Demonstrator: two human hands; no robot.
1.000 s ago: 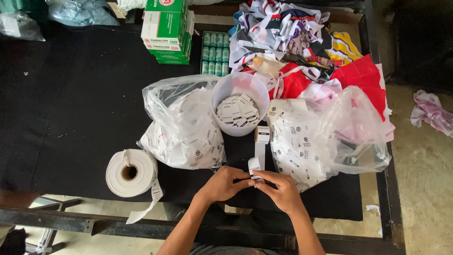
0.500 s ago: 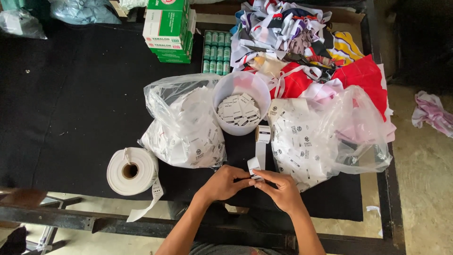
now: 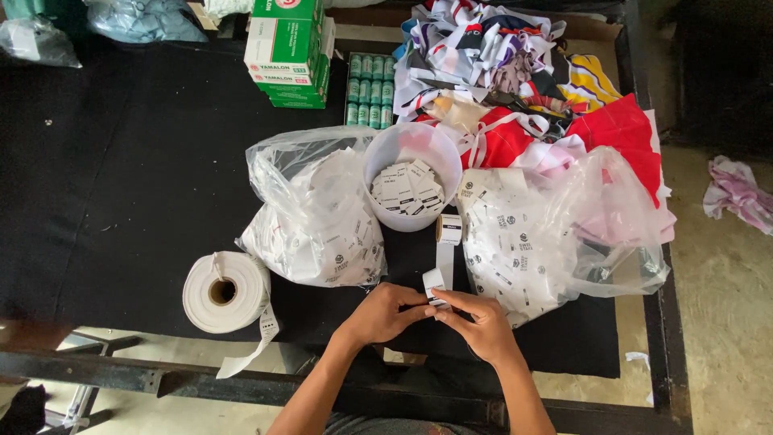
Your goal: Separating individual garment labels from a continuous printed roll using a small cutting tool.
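Left hand (image 3: pixel 386 312) and right hand (image 3: pixel 481 322) both pinched on label strip (image 3: pixel 441 270) at table (image 3: pixel 121 185) front edge; strip runs up to small roll (image 3: pixel 449 229) beside tub (image 3: pixel 412 185); bags (image 3: pixel 318 221) either side.

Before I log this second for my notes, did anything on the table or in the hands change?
No visible change. Both hands, left and right, keep pinching the end of the white label strip between their fingers. The tub of tags, the label roll and both plastic bags stayed put.
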